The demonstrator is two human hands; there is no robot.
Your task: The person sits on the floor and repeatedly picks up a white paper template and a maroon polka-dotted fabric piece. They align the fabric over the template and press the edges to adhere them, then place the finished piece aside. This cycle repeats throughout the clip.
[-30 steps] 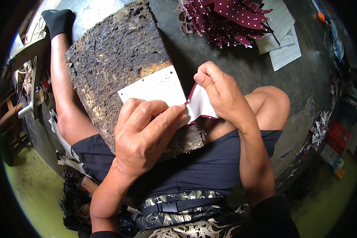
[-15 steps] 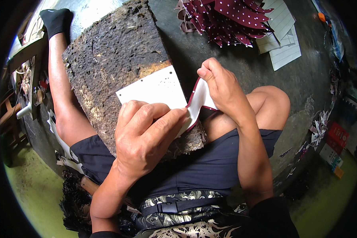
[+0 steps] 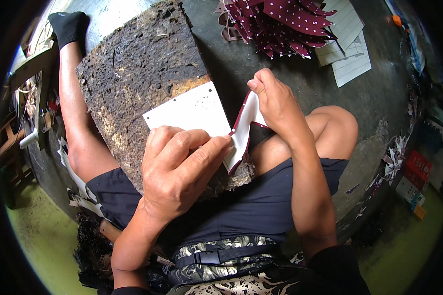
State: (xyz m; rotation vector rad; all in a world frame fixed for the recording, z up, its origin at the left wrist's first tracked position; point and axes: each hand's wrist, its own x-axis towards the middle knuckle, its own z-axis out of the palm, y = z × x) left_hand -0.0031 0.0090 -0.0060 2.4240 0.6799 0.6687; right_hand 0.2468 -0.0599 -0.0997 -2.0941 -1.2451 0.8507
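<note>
A piece of maroon material with white dots and a white backing [image 3: 242, 127] stretches between my hands, its edge folded over. At its left end, my left hand [image 3: 174, 169] pinches the edge with thumb and forefinger. My right hand [image 3: 279, 105] is closed in a fist round the other end, higher and to the right. Beneath and beyond my left hand, a white sheet [image 3: 187, 109] with small dark holes lies on a rough, dark block [image 3: 138, 69]. My left hand hides the sheet's near part, and the fingertips inside my right fist are hidden.
Maroon dotted pieces [image 3: 285, 24] are heaped on the floor at the far right, beside lined paper sheets [image 3: 352, 64]. Scraps [image 3: 394, 157] and a red box [image 3: 418, 167] lie further right. Wooden furniture [image 3: 34, 73] stands at the left. My bent legs flank the block.
My right hand has shifted slightly up, and the dotted piece's lower flap has opened out a little more. My left hand keeps its pinch in nearly the same place.
</note>
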